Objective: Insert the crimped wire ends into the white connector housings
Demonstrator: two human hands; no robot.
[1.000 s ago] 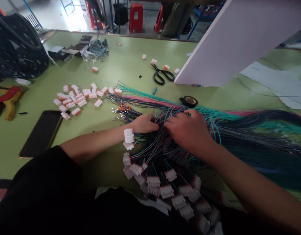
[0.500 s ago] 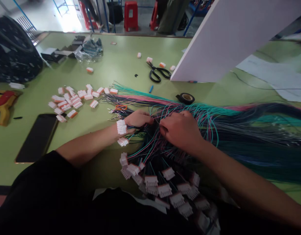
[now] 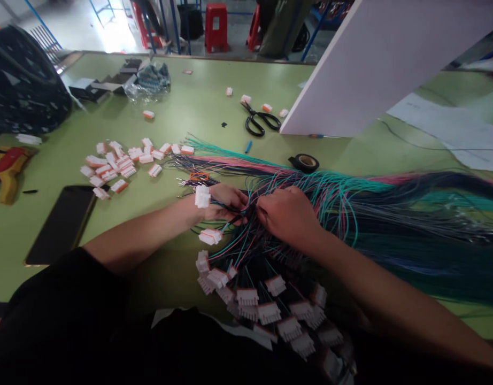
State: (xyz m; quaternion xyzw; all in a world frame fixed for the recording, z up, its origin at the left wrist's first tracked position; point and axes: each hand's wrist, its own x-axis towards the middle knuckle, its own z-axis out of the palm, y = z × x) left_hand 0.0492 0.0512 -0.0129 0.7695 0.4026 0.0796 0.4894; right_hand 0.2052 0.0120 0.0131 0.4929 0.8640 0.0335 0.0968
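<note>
Across the green table [image 3: 190, 115] runs a long spread of wires [image 3: 346, 184], teal, pink and dark, knotting up right in front of the person. Both hands work inside that tangle, close together. The right hand [image 3: 287, 213] is curled nearly into a fist, knuckles up; its fingertips are hidden, so I can't tell what it grips. The left hand [image 3: 229, 199] is mostly closed, thumb and fingers seeming to pinch dark strands. White connectors [image 3: 247, 297] fan out on the near side, and one small connector [image 3: 202, 197] sits against the left wrist. I'd keep that left pinch steady and ease strands apart singly, since crossed wires would likely snag and tug the connectors.
</note>
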